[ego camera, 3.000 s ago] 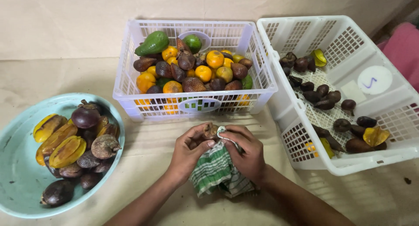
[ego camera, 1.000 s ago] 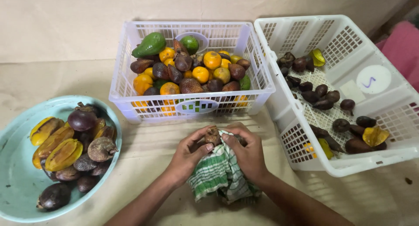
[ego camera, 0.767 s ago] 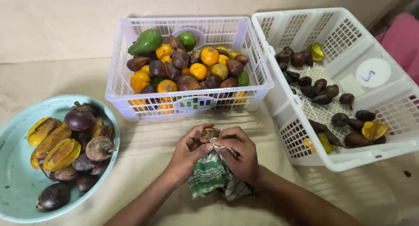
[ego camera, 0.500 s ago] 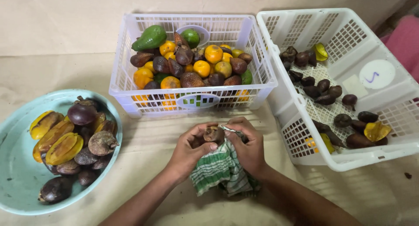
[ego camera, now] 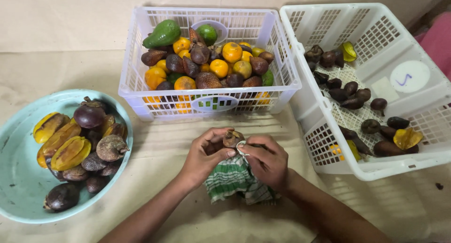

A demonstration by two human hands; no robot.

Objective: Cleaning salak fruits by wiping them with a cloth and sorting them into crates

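The worktop [ego camera: 84,60] is covered in a plain beige sheet, and three containers ring the hands. Straight ahead stands a white slatted basket [ego camera: 141,74] heaped with orange, brown and green fruit. To the right a second white basket [ego camera: 423,144] sits tilted, its near corner just beside the right forearm, holding scattered dark fruit and a few yellow pieces. To the left lies a pale blue bowl [ego camera: 19,186] of dark and yellow fruit, well apart from the hands.

In the open patch between these, a green-and-white checked cloth [ego camera: 232,179] bunches under both hands. The left hand [ego camera: 204,156] curls its grip closed around a small brown fruit [ego camera: 233,138], which sits at the fingertips, pointing away toward the middle basket. The right hand [ego camera: 268,161] meets it from the right, its grip pinched narrow on the cloth right against the fruit. Both hands touch the fruit's sides; the left holds more of it.

Bare sheet lies left and in front; the right side is cramped by the tilted basket's rim.
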